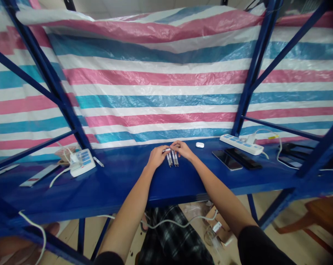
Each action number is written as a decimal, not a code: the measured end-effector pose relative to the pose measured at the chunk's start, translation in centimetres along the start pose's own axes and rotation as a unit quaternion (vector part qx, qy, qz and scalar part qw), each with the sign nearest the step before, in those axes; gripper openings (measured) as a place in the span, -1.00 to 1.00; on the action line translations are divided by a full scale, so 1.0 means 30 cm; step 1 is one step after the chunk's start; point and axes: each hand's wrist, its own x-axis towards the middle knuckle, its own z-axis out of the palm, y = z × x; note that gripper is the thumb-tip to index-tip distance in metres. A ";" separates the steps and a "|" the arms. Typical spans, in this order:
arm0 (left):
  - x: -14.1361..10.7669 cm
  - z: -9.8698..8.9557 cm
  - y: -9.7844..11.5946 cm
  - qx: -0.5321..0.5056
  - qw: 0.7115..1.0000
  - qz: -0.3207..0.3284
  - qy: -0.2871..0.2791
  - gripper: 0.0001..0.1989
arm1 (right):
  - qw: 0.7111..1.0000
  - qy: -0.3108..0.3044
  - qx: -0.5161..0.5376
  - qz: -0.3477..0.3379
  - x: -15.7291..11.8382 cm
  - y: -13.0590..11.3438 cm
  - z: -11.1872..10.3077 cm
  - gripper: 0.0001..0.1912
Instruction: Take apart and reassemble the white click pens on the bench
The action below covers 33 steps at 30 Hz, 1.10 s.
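Observation:
My left hand (156, 156) and my right hand (182, 149) meet over the middle of a blue metal shelf (127, 167). A slim white-and-dark pen (166, 150) lies crosswise between their fingertips, pinched at the left and partly hidden by the right fingers. Just below the fingers, several similar white pens (170, 160) lie side by side on the shelf, their dark tips towards me. The far ends of these pens are covered by my hands.
A white earphone case (199, 145) sits behind my right hand. To the right are two phones (227, 160) and a power strip (241, 144); another power strip (82, 162) is at left. Blue posts (245, 88) and a striped plastic sheet (160, 79) bound the shelf. A cable (180, 225) hangs below.

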 end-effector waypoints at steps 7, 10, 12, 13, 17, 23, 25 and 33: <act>-0.001 -0.002 -0.003 -0.011 1.000 -0.011 -0.013 -0.78 | 1.000 -0.006 0.009 -0.022 0.003 0.004 -0.001 -0.66; 0.001 -0.004 -0.010 -0.016 0.999 -0.016 -0.023 -0.79 | 0.999 -0.001 -0.003 -0.038 0.006 0.015 -0.002 -0.66; 0.003 -0.004 -0.014 -0.012 0.999 -0.017 -0.026 -0.78 | 0.998 0.006 -0.017 -0.054 0.009 0.023 -0.006 -0.68; 0.004 -0.003 -0.014 -0.007 1.000 -0.016 -0.025 -0.77 | 0.998 0.009 -0.023 -0.061 0.010 0.026 -0.008 -0.69; 0.006 -0.002 -0.007 0.008 1.000 -0.009 -0.010 -0.72 | 0.997 0.018 -0.020 -0.075 0.015 0.031 -0.010 -0.71; 0.005 -0.002 0.004 -0.011 1.000 -0.022 -0.011 -0.72 | 0.995 0.048 0.071 -0.048 0.019 0.009 -0.008 -0.62; 0.005 -0.003 0.003 -0.006 0.999 -0.043 0.001 -0.75 | 0.991 0.067 0.111 -0.039 0.016 -0.003 -0.010 -0.57; 0.004 -0.013 0.016 -0.023 0.997 -0.064 0.040 -0.77 | 0.950 0.124 0.285 -0.012 0.004 -0.034 -0.022 -0.49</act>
